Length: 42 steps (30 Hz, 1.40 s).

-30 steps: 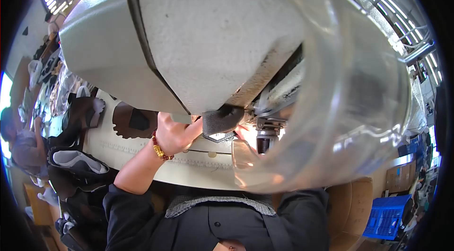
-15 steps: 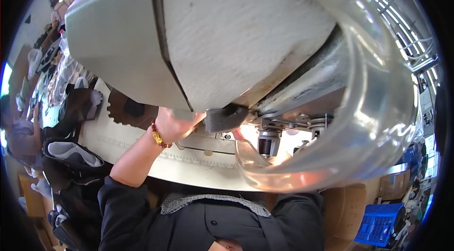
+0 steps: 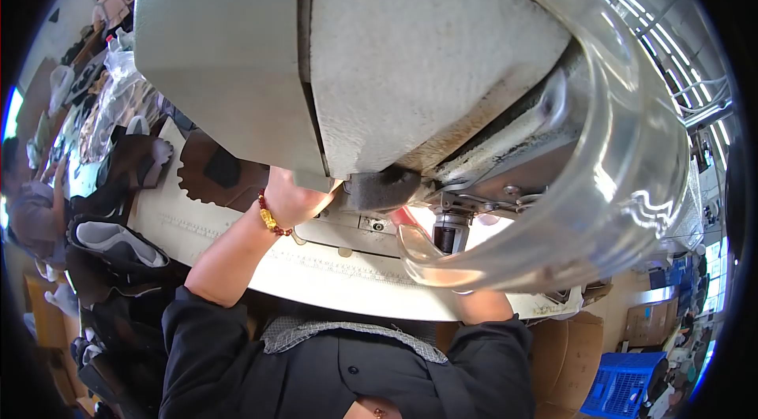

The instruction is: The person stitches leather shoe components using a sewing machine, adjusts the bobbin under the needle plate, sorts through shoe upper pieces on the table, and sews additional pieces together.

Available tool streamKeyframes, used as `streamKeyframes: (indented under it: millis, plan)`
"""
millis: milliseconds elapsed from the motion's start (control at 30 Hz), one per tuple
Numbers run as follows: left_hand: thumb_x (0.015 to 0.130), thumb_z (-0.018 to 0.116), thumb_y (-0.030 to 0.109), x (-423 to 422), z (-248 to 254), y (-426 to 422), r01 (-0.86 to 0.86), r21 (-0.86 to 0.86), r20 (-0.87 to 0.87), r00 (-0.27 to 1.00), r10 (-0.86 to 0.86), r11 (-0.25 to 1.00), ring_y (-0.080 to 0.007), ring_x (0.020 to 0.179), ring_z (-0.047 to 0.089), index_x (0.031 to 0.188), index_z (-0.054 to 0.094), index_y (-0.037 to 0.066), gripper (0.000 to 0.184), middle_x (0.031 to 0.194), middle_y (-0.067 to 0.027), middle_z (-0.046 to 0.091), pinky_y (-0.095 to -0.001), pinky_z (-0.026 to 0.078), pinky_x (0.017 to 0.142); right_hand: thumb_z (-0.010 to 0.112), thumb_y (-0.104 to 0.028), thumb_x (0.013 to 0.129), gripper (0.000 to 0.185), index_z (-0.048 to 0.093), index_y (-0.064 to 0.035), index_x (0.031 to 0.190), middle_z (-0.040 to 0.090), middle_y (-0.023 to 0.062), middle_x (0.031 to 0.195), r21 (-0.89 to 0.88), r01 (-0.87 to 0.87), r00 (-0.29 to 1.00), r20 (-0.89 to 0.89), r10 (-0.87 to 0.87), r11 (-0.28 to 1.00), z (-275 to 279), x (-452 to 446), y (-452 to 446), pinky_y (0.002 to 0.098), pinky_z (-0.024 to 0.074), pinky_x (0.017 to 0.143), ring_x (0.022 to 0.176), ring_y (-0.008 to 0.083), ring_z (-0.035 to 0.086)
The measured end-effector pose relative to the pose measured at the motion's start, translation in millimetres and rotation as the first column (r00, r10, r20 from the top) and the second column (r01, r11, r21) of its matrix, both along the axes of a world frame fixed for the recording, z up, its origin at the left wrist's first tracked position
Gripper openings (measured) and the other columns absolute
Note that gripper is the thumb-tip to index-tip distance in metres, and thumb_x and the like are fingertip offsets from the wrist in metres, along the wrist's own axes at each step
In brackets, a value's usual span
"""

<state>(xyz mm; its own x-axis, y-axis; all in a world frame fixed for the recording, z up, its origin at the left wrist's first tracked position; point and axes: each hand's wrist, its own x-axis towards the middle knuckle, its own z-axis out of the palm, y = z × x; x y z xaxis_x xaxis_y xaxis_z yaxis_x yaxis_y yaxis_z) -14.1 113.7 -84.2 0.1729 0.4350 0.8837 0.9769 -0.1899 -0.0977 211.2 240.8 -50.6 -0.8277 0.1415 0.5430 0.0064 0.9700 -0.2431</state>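
A large pale sewing machine head (image 3: 426,56) fills the upper middle of the view. My left hand (image 3: 294,200) reaches in under its lower edge, a beaded bracelet (image 3: 271,218) on the wrist. Its fingertips are hidden behind the machine. Just right of them is a dark grey, fuzzy-looking piece (image 3: 383,190); whether my fingers touch it is not visible. My right hand (image 3: 407,218) is mostly covered by the machine and a curved clear plastic guard (image 3: 624,182); only part of a finger shows near a metal post (image 3: 450,233).
The pale machine table (image 3: 316,269) carries a printed ruler. On its left lies a dark brown piece with a serrated edge (image 3: 217,174). Dark shoe parts (image 3: 118,249) are piled further left, with another person (image 3: 35,214) beyond. A cardboard box (image 3: 564,364) and a blue crate (image 3: 624,383) stand at right.
The view has shifted slightly, so the machine head appears further right. My right forearm now shows below the clear guard. My left hand stays by the machine's lower edge.
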Motion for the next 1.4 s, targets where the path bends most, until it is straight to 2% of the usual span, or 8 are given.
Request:
streamKeyframes:
  millis: [167, 333, 467, 600, 700, 833, 1100, 1400]
  plan:
    - [0.067, 0.076, 0.007, -6.7, -40.8, -4.0, -0.224, -0.047, -0.178, 0.961, 0.213, 0.973, -0.0292, 0.095, 0.065, 0.098, 0.071, 0.01, 0.032, 0.107, -0.0089, 0.067, -0.0435, 0.051, 0.078, 0.074, -0.003, 0.08, 0.028, 0.069, -0.0051, 0.108, 0.069, 0.0084, 0.096, 0.021, 0.001, 0.999, -0.055, 0.0, 1.0, -2.3, 10.7, -15.3, 0.0331, 0.0532, 0.077, 0.086, 0.0215, 0.067]
    - [0.066, 0.074, 0.008, 10.3, -12.8, -16.7, -0.043, -0.162, 0.051, 0.997, 0.052, 0.986, -0.0276, 0.079, 0.066, 0.096, 0.071, 0.009, 0.03, 0.095, -0.007, 0.068, -0.0374, 0.054, 0.066, 0.074, -0.003, 0.079, 0.028, 0.07, -0.0057, 0.106, 0.07, 0.0081, 0.094, 0.117, 0.078, 0.981, -0.188, -0.056, 0.99, -20.0, 2.1, -36.0, 0.033, 0.0537, 0.075, 0.084, 0.0215, 0.068]
    - [0.072, 0.071, 0.006, 63.8, 23.3, -38.8, -0.31, -0.222, 0.13, 0.93, 0.343, 0.925, -0.0307, 0.089, 0.065, 0.102, 0.069, 0.002, 0.031, 0.101, -0.0116, 0.066, -0.041, 0.054, 0.078, 0.075, -0.002, 0.078, 0.028, 0.07, -0.0061, 0.105, 0.07, 0.0078, 0.092, 0.19, 0.134, 0.963, -0.258, -0.083, 0.973, -27.9, -5.7, -33.2, 0.0329, 0.0541, 0.074, 0.082, 0.0216, 0.069]
    - [0.074, 0.076, 0.013, 101.5, 97.7, -112.7, -0.102, -0.622, 0.19, 0.942, 0.276, 0.776, -0.0383, 0.128, 0.051, 0.117, 0.066, 0.003, 0.046, 0.138, -0.0228, 0.05, -0.044, 0.044, 0.105, 0.076, -0.002, 0.077, 0.028, 0.071, -0.0066, 0.104, 0.071, 0.0075, 0.09, 0.218, 0.132, 0.96, -0.27, -0.07, 0.967, -30.1, -3.5, -22.3, 0.0329, 0.0545, 0.072, 0.081, 0.0217, 0.069]
    - [0.072, 0.074, 0.007, 80.9, 146.6, -168.6, 0.341, -0.647, 0.492, 0.87, 0.031, 0.682, -0.032, 0.114, 0.063, 0.107, 0.069, 0.001, 0.036, 0.121, -0.018, 0.065, -0.041, 0.052, 0.093, 0.077, -0.002, 0.076, 0.028, 0.072, -0.007, 0.104, 0.071, 0.0073, 0.089, 0.232, 0.142, 0.957, -0.279, -0.074, 0.962, -31.6, -2.5, -21.4, 0.0328, 0.0548, 0.071, 0.08, 0.0217, 0.069]
    - [0.084, 0.064, 0.009, 22.2, 160.3, -120.4, -0.098, -0.63, 0.12, 0.968, 0.22, 0.771, -0.0352, 0.098, 0.065, 0.108, 0.066, -0.001, 0.026, 0.105, -0.0175, 0.069, -0.0406, 0.051, 0.09, 0.077, -0.002, 0.076, 0.028, 0.072, -0.0074, 0.103, 0.072, 0.0071, 0.088, 0.239, 0.158, 0.94, -0.335, -0.071, 0.958, -23.6, -2.9, -30.0, 0.0328, 0.0552, 0.07, 0.078, 0.0218, 0.07]
    - [0.09, 0.061, 0.015, -41.8, 109.0, 22.0, 0.059, -0.828, 0.049, 0.998, -0.032, 0.557, -0.0316, 0.098, 0.064, 0.112, 0.067, 0.004, 0.026, 0.105, -0.014, 0.069, -0.0388, 0.049, 0.09, 0.065, 0.002, 0.074, 0.025, 0.072, -0.0014, 0.098, 0.07, 0.0117, 0.088, 0.299, 0.168, 0.904, -0.426, -0.026, 0.939, -15.2, -11.4, -46.2, 0.0396, 0.0525, 0.067, 0.075, 0.028, 0.067]
    - [0.09, 0.063, 0.017, -53.1, 97.6, 34.1, 0.082, -0.791, 0.082, 0.996, -0.027, 0.606, -0.0295, 0.098, 0.064, 0.114, 0.067, 0.004, 0.028, 0.106, -0.0132, 0.069, -0.0376, 0.049, 0.09, 0.071, 0.002, 0.073, 0.033, 0.071, -0.0044, 0.105, 0.07, 0.0092, 0.09, 0.376, 0.185, 0.93, -0.367, -0.037, 0.908, -9.2, -7.6, -43.5, 0.0396, 0.0543, 0.078, 0.083, 0.024, 0.069]
